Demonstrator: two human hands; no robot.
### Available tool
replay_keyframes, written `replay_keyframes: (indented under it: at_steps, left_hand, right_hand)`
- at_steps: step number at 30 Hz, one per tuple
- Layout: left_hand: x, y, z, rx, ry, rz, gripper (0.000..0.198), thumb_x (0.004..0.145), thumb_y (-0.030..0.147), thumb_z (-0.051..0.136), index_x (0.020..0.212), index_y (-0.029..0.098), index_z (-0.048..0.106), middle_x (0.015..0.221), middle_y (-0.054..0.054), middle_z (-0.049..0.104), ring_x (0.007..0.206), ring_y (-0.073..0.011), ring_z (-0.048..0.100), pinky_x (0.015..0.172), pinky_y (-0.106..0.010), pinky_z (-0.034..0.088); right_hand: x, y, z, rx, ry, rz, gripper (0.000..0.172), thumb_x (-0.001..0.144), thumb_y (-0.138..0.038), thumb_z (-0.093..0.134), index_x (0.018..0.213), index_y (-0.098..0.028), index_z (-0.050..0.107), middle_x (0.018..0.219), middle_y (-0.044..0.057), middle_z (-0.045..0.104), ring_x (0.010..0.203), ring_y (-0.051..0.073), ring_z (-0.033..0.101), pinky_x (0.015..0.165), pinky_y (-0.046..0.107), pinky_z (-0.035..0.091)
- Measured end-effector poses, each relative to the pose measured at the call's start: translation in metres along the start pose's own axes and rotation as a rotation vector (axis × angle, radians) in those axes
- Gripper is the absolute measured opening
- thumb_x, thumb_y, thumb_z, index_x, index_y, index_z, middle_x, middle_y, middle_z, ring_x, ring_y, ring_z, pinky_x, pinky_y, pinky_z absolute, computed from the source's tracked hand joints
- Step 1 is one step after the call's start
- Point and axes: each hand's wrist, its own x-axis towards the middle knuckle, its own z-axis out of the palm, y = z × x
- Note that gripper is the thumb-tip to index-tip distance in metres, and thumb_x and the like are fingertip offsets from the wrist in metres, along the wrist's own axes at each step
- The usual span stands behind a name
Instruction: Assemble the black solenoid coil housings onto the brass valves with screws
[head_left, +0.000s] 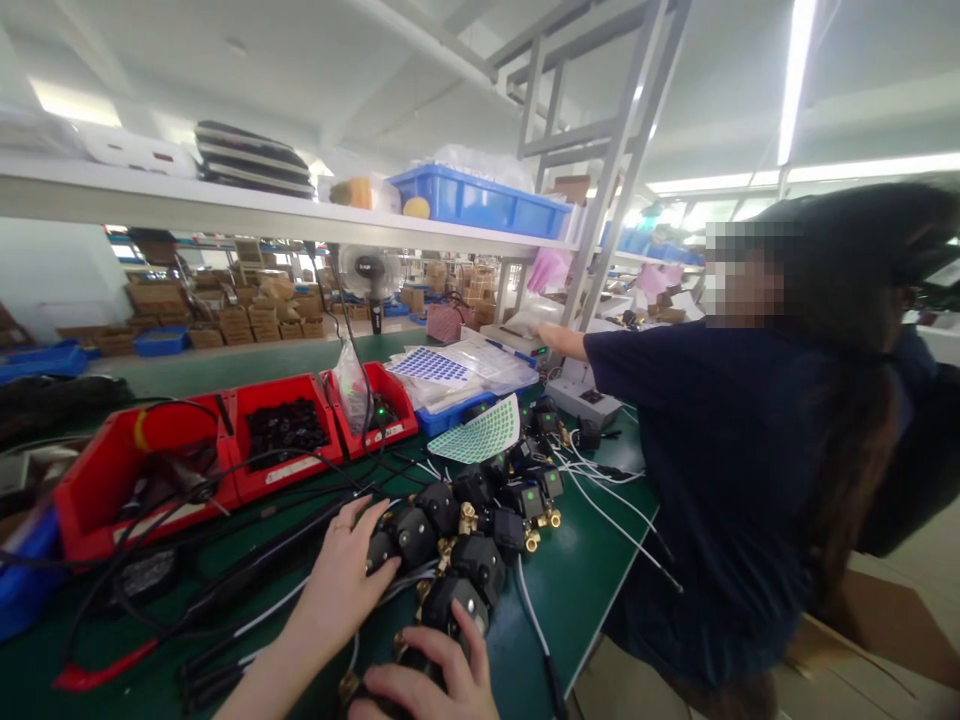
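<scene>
A heap of black valve units [480, 525] with brass fittings and white leads lies on the green bench [577, 590]. My left hand [346, 575] rests on the heap's left side, fingers spread over one black unit. My right hand [431, 680] is at the bottom edge, fingers curled over a black valve unit [450, 610] with a round grey face. Black cables [225, 590] run under and beside my left hand.
Three red bins [225, 450] stand at the left, one holding black parts. Sheets of stickers [450, 370] and a green dotted sheet [484, 435] lie behind the heap. A co-worker in a dark shirt [735, 480] stands at the right, arm reaching over the bench. A shelf with a blue crate [487, 205] hangs overhead.
</scene>
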Motion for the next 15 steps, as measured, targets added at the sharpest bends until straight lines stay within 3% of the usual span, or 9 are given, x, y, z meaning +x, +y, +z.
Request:
replay_keyframes:
  at_steps: [2,5,7,10,12,15]
  left_hand:
    - [0.002,-0.005,0.007,-0.077,-0.039,0.036,0.049,0.077,0.032,0.056,0.124,0.020,0.064,0.128,-0.012,0.065,0.120,-0.0297,0.061,0.110,-0.047,0.046]
    - [0.009,-0.004,0.013,-0.127,-0.052,0.054,0.046,0.081,0.033,0.055,0.124,0.021,0.065,0.121,-0.010,0.070,0.114,-0.0286,0.064,0.106,-0.046,0.049]
    - [0.017,-0.002,0.015,-0.144,-0.048,0.065,0.045,0.082,0.034,0.055,0.123,0.019,0.065,0.120,-0.012,0.070,0.114,-0.0295,0.065,0.106,-0.047,0.050]
    - [0.029,0.001,0.017,-0.171,-0.056,0.096,0.043,0.083,0.035,0.054,0.120,0.017,0.067,0.116,-0.014,0.070,0.112,-0.0299,0.065,0.105,-0.048,0.050]
    - [0.031,0.001,0.018,-0.192,-0.061,0.120,0.045,0.085,0.037,0.055,0.123,0.016,0.065,0.120,-0.015,0.068,0.115,-0.0292,0.064,0.108,-0.048,0.049]
    - [0.018,0.001,0.013,-0.206,-0.031,0.117,0.055,0.089,0.039,0.052,0.138,0.014,0.055,0.140,-0.018,0.057,0.132,-0.0293,0.055,0.117,-0.051,0.040]
  right_hand:
    - [0.007,0.008,-0.007,0.008,0.026,-0.019,0.035,0.084,-0.038,0.074,0.115,-0.051,0.065,0.101,-0.015,0.076,0.102,0.022,0.070,0.114,0.063,0.040]
    - [0.020,0.020,-0.019,0.015,0.026,-0.041,0.036,0.088,-0.035,0.071,0.121,-0.048,0.064,0.104,-0.012,0.076,0.105,0.022,0.068,0.115,0.061,0.039]
    - [0.028,0.027,-0.027,0.021,-0.031,-0.026,0.042,0.089,-0.034,0.069,0.128,-0.046,0.060,0.111,-0.010,0.074,0.111,0.023,0.065,0.116,0.061,0.036]
    - [0.042,0.033,-0.039,0.108,-0.163,0.015,0.055,0.082,-0.050,0.067,0.135,-0.040,0.056,0.123,-0.005,0.070,0.121,0.027,0.058,0.120,0.061,0.027]
    - [0.050,0.036,-0.046,0.183,-0.200,0.016,0.066,0.075,-0.061,0.065,0.135,-0.036,0.055,0.128,-0.004,0.068,0.125,0.029,0.055,0.123,0.058,0.019]
    - [0.056,0.035,-0.050,0.189,-0.165,-0.005,0.065,0.074,-0.058,0.064,0.135,-0.036,0.055,0.128,-0.006,0.068,0.126,0.026,0.054,0.126,0.053,0.011]
